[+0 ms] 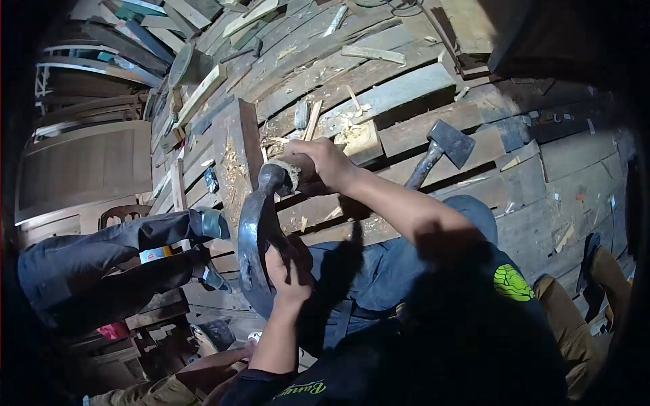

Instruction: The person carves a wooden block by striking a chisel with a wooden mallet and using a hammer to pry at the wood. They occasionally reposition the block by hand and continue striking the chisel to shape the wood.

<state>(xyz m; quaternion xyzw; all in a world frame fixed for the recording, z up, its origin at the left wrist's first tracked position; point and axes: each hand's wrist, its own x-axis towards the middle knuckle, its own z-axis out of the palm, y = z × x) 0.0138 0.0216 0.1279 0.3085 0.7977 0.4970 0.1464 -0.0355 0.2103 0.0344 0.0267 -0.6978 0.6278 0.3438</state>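
Note:
A large adze with a curved, shiny steel head [250, 227] is between my hands, over my lap. My right hand [321, 164] is closed around its wooden handle, close to the round metal socket. What looks like frayed wrapping shows where the handle meets the socket. My left hand [290, 269] is closed on the lower part of the steel head, its fingers partly in shadow. Just beyond my right hand lies a pale, freshly cut wood block [359, 141] with chips on it. A mallet with a dark, blocky head [452, 143] rests on the planks to the right.
Wood planks [420, 91] cover the floor, with shavings [233, 162] scattered over them. A person's legs in dark trousers [128, 237] are at left, near a wooden panel [84, 169]. Another person's brown trousers [565, 325] show at right. Stacked timber [135, 40] stands at upper left.

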